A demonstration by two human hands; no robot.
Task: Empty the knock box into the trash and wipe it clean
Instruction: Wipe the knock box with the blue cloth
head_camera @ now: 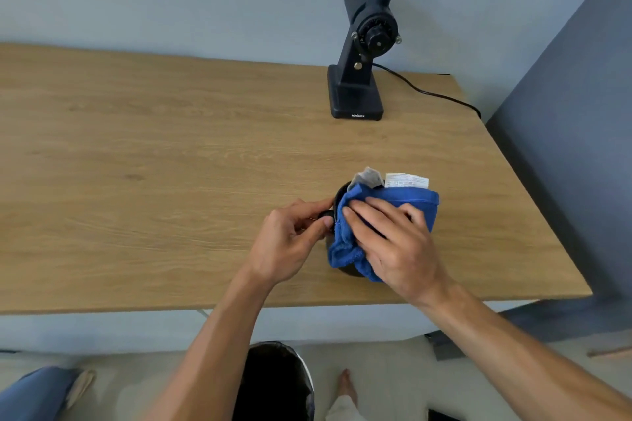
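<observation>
Down near the right front part of the wooden desk (171, 147), the black knock box (340, 196) sits almost wholly covered by a blue cloth (345, 249), with only a dark arc of rim showing at its far left edge. The right hand (393, 239) lies flat on the cloth, fingers spread, pressing it onto the box. The left hand (294, 239) is curled narrow, thumb and fingers pinching a dark part on the box's left side. White care labels (406, 180) stick out from the cloth's far edge. A black coffee grinder (359, 79) stands well behind. Below the desk's front edge, a trash bin (273, 383) stands on the floor.
</observation>
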